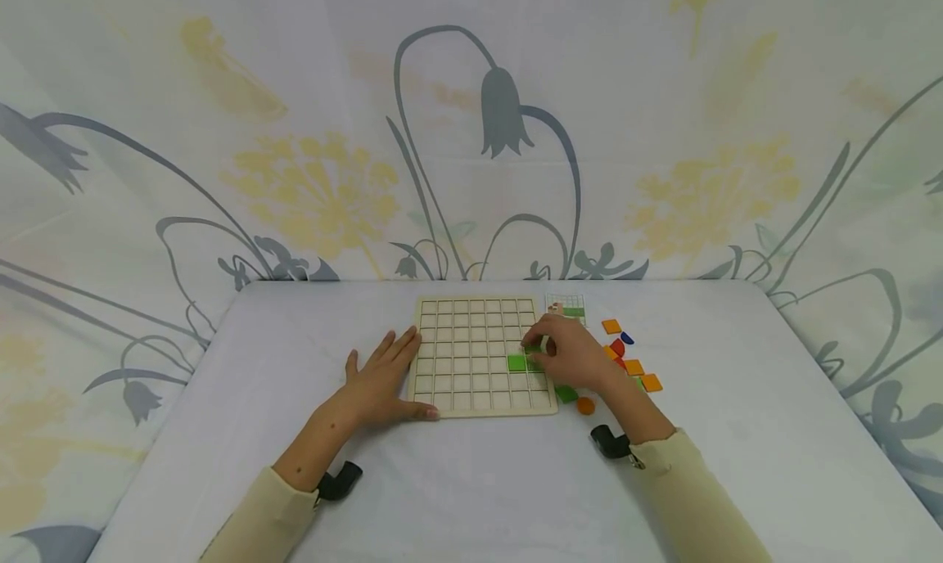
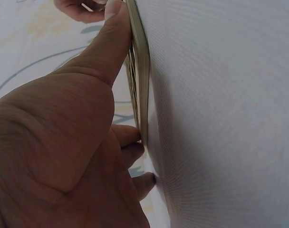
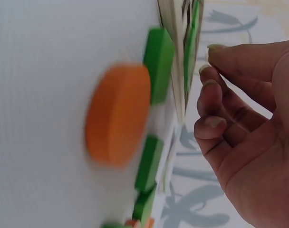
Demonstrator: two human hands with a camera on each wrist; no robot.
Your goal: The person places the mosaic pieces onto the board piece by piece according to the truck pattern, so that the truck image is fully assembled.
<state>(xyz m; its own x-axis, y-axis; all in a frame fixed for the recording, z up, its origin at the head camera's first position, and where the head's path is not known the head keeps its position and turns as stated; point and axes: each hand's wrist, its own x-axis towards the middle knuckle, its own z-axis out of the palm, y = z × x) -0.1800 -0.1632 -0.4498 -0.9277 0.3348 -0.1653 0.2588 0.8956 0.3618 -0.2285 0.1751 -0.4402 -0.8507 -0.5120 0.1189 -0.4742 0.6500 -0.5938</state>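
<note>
A square wooden grid board (image 1: 471, 358) lies flat on the white table. My left hand (image 1: 379, 391) is spread at its near left corner, fingertips on the left edge and thumb on the front edge (image 2: 143, 71). Over the board's right side is my right hand (image 1: 570, 350), fingers loosely bent. Its thumb and index fingertips (image 3: 210, 70) stand slightly apart, with nothing visible between them. Beneath this hand, green pieces (image 1: 516, 363) sit in the grid cells, partly hidden by the fingers. Edge-on, a green piece (image 3: 192, 47) shows on the board.
Right of the board lie loose orange squares (image 1: 651, 382), an orange round piece (image 1: 585, 406), a green piece (image 1: 566, 394), red pieces (image 1: 617, 348) and a blue piece (image 1: 627, 338). A printed pattern card (image 1: 575, 311) lies behind the right hand. A flowered cloth hangs behind the table.
</note>
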